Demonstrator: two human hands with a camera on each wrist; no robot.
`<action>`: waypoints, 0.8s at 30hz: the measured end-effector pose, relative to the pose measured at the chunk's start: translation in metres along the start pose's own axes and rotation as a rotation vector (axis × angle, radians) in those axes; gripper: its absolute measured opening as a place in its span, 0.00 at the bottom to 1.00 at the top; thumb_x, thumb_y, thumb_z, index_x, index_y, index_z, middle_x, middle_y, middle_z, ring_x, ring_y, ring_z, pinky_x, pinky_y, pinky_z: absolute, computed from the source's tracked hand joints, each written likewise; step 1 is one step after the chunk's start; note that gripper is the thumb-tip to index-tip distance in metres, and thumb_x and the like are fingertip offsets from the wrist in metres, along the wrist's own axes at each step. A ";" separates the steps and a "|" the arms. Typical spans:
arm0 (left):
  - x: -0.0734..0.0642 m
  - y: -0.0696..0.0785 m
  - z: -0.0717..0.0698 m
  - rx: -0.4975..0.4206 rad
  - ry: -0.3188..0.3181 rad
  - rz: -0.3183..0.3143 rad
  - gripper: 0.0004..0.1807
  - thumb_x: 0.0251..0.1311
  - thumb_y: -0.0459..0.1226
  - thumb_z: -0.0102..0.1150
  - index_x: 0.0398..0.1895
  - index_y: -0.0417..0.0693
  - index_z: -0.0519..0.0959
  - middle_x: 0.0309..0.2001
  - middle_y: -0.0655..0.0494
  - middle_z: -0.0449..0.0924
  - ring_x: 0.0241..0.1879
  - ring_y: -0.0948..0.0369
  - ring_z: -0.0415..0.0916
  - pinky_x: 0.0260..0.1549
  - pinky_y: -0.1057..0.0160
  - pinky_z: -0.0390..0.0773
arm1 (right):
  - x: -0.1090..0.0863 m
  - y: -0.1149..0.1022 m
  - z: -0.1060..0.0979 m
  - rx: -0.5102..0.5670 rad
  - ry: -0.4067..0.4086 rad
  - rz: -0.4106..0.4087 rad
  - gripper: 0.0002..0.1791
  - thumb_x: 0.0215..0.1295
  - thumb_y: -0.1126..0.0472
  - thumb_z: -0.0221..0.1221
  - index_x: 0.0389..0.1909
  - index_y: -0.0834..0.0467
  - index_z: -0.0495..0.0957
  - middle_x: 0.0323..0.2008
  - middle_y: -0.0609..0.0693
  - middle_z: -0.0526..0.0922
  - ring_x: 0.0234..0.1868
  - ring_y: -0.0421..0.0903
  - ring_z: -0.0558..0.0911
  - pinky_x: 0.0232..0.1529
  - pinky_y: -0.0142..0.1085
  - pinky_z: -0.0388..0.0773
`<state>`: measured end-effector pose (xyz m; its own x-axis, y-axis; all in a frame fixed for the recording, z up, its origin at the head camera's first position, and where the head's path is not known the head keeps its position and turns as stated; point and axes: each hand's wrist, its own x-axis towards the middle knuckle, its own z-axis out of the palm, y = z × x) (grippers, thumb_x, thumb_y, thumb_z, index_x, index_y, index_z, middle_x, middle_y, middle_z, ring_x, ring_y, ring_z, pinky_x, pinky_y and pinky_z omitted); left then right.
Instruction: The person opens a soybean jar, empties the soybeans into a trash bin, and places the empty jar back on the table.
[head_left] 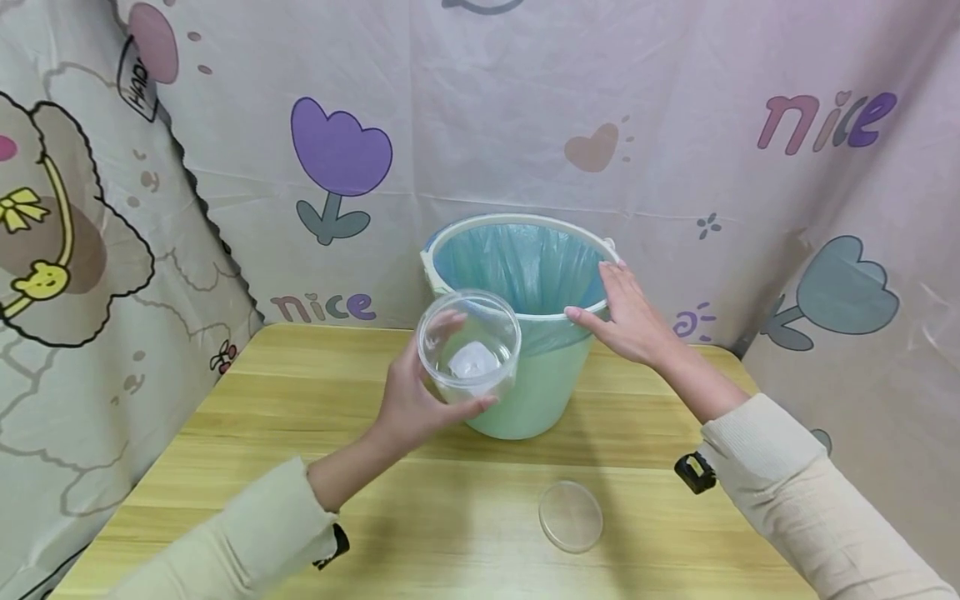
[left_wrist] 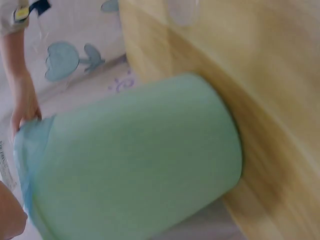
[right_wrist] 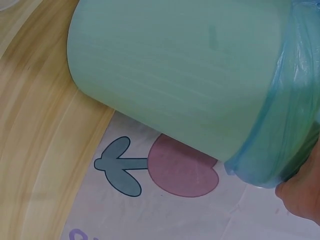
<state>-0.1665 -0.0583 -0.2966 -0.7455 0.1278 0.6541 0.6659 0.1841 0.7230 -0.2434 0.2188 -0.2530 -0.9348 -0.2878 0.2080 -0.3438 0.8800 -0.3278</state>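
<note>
My left hand [head_left: 408, 396] grips a clear round plastic tub [head_left: 468, 383], tilted with its open mouth towards the head camera. A whitish patch shows inside it; whether this is a thing or the tub's base I cannot tell. Just behind the tub stands a pale green trash bin [head_left: 536, 383], lined with a thin blue-green plastic bag [head_left: 517, 258]. My right hand [head_left: 630, 321] holds the bin's right rim, its thumb at the front edge. In the left wrist view the bin [left_wrist: 140, 155] fills the middle and the tub is out of sight.
A clear round lid [head_left: 571, 517] lies flat on the wooden table [head_left: 262, 417], in front of the bin. Behind the table hangs a printed cloth [head_left: 480, 108], with further cloth at both sides. Each sleeve has a black strap fitting at the wrist.
</note>
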 end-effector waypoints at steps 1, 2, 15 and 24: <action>-0.004 -0.001 0.002 -0.009 -0.008 0.004 0.47 0.26 0.30 0.78 0.58 0.37 0.66 0.57 0.46 0.72 0.61 0.54 0.69 0.60 0.59 0.71 | 0.000 0.000 0.000 0.001 0.000 0.001 0.54 0.62 0.30 0.41 0.70 0.70 0.37 0.72 0.66 0.40 0.73 0.59 0.36 0.72 0.55 0.38; -0.007 -0.001 0.004 -0.015 -0.017 0.005 0.47 0.26 0.30 0.78 0.58 0.38 0.66 0.57 0.46 0.72 0.60 0.53 0.69 0.60 0.58 0.71 | 0.000 0.000 0.000 0.002 -0.001 0.003 0.54 0.62 0.30 0.41 0.70 0.70 0.37 0.72 0.65 0.40 0.73 0.59 0.36 0.72 0.55 0.38; -0.054 -0.025 0.019 -0.002 -0.114 -0.023 0.47 0.27 0.35 0.77 0.59 0.42 0.66 0.56 0.48 0.73 0.55 0.53 0.71 0.55 0.62 0.74 | -0.001 -0.001 -0.001 0.006 0.010 -0.001 0.54 0.62 0.31 0.41 0.70 0.70 0.38 0.72 0.66 0.40 0.73 0.59 0.35 0.72 0.56 0.38; -0.079 -0.048 0.025 0.070 -0.196 -0.101 0.49 0.27 0.40 0.78 0.60 0.42 0.64 0.53 0.47 0.75 0.50 0.52 0.74 0.52 0.58 0.76 | 0.000 0.000 0.001 0.000 0.014 -0.006 0.54 0.62 0.30 0.41 0.70 0.70 0.38 0.72 0.66 0.41 0.73 0.60 0.36 0.72 0.56 0.39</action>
<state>-0.1401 -0.0529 -0.3882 -0.8038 0.2909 0.5190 0.5895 0.2718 0.7607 -0.2437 0.2183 -0.2533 -0.9316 -0.2873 0.2226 -0.3490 0.8782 -0.3270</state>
